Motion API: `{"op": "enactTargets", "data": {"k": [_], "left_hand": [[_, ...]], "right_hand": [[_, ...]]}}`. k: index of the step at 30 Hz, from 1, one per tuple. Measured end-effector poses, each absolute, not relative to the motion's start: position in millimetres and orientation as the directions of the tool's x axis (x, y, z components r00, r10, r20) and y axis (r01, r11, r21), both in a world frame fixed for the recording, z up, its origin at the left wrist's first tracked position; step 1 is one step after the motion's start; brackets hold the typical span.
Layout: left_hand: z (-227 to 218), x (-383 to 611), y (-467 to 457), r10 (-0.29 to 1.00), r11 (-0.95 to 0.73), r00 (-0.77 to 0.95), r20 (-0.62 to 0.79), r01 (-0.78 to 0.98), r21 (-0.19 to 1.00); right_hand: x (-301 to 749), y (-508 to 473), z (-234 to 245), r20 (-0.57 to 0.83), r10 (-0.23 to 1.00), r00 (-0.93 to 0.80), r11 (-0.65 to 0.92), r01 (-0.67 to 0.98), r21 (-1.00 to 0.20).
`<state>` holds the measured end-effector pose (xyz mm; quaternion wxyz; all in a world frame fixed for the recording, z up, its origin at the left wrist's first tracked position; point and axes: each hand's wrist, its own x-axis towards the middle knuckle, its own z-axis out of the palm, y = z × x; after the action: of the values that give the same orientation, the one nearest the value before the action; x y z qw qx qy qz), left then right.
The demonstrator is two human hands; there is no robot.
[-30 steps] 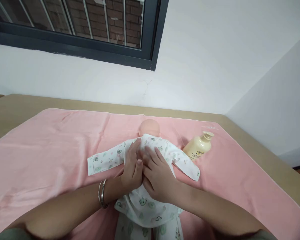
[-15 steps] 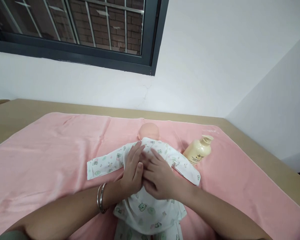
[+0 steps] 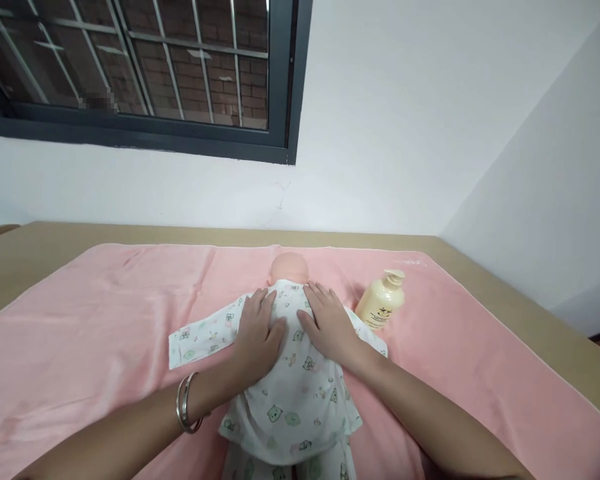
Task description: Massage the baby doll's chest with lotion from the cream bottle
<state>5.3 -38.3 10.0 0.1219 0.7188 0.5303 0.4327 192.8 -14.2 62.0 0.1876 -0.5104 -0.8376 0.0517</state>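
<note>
A baby doll in a white top printed with small green animals lies with its bald head away from me. Its face is not visible. My left hand lies flat on the left side of the doll's upper body, fingers stretched out. On the opposite side, my right hand rests with its fingers extended toward the doll's shoulder. The top's left sleeve stretches out sideways over the cloth, while my right hand and forearm partly cover the other sleeve.
Beneath the doll a pink cloth covers much of the wooden table. To the doll's right stands a pale yellow pump bottle. Behind the table are a white wall and a dark-framed window.
My hands have moved apart from the middle of the doll's upper body to its two sides, and now lie flat. The camera view has shifted slightly.
</note>
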Motion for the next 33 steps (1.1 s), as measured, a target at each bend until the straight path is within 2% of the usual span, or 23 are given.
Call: {"op": "enactTargets", "data": {"k": [6, 9, 12, 15, 18, 22, 25, 30, 33], "left_hand": [[21, 18, -36, 0.819, -0.459, 0.121, 0.561, 0.723, 0.516], [32, 19, -26, 0.831, -0.443, 0.133, 0.539, 0.745, 0.499], [38, 18, -16, 0.874, -0.357, 0.074, 0.481, 0.768, 0.532], [35, 21, -19, 0.884, -0.330, 0.068, 0.462, 0.791, 0.515], [29, 21, -28, 0.866, -0.379, 0.129, 0.482, 0.799, 0.467], [27, 8, -22, 0.884, -0.360, 0.105, 0.456, 0.775, 0.520], [24, 1, -17, 0.895, -0.318, 0.063, 0.441, 0.785, 0.532], [22, 10, -40, 0.865, -0.405, 0.199, 0.461, 0.820, 0.405], [31, 4, -36, 0.874, -0.402, 0.244, 0.419, 0.848, 0.345]], "right_hand": [[203, -23, 70, 0.098, 0.910, -0.402, 0.414, 0.879, -0.238], [198, -35, 71, 0.095, 0.914, -0.394, 0.405, 0.890, -0.211], [191, -34, 68, 0.114, 0.912, -0.395, 0.411, 0.878, -0.245], [190, -16, 65, 0.118, 0.949, -0.292, 0.314, 0.908, -0.279], [189, -8, 64, 0.094, 0.975, -0.203, 0.221, 0.935, -0.275], [180, -42, 60, 0.187, 0.920, -0.344, 0.384, 0.888, -0.253], [176, -53, 59, 0.195, 0.883, -0.426, 0.466, 0.842, -0.271], [182, -13, 63, 0.124, 0.947, -0.295, 0.319, 0.900, -0.296], [180, -25, 64, 0.158, 0.932, -0.326, 0.357, 0.901, -0.246]]}}
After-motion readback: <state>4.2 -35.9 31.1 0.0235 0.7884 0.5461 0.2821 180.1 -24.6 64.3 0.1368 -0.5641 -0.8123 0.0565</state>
